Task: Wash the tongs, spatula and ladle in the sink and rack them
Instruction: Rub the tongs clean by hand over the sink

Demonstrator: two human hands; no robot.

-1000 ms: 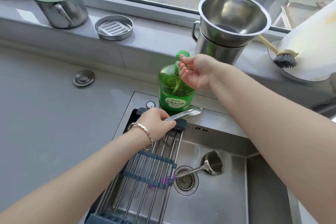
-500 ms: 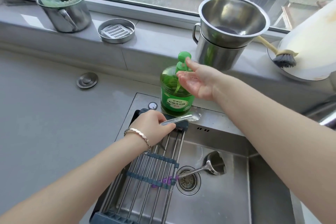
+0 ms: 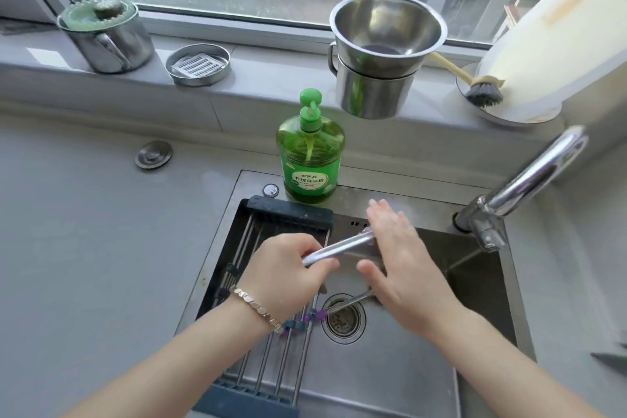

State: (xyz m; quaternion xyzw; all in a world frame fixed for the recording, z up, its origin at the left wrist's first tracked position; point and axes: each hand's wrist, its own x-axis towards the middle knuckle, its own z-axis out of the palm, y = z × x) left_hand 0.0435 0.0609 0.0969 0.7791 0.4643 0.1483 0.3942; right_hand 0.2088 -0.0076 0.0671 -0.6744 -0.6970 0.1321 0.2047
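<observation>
1. Now, over the sink, the left hand is pinched shut on one end of the tongs, held level above the basin.
2. The right hand lies flat across the far end, fingers straight and thumb underneath, so it rubs more than grips.
3. Judging by this, the step is soaping: stroke along the whole length, work between both arms, and keep the left pinch firm, since wet steel will likely slip.
4. The tongs look like plain bright steel, narrow and smooth; the tips are hidden under the right palm.
5. A ladle lies in the basin by the drain, mostly covered; the rack spans the sink's left side.
6. No water shows at the tap.
</observation>
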